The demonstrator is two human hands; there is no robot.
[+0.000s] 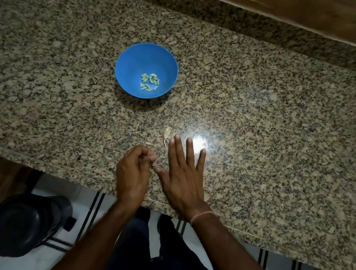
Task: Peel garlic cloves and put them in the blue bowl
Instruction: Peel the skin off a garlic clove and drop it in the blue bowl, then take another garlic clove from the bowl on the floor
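Lower centre: we note right hand spread flat, fingers straight, over worktop; left hand curled tight, contents we cannot tell.

One blue bowl, roughly eight peeled cloves, one husk, two hands.

Your blue bowl stands upright on the counter, round, plain and open-topped. On its floor, toward 5 o'clock from its middle, lies a loose cluster of small peeled garlic cloves, pale yellow-green and curved, some touching. Well apart from the bowl, at its 5 o'clock, a pale garlic piece lies on the counter with a thin papery strand trailing toward 6 o'clock; whether it is clove or husk is unclear.
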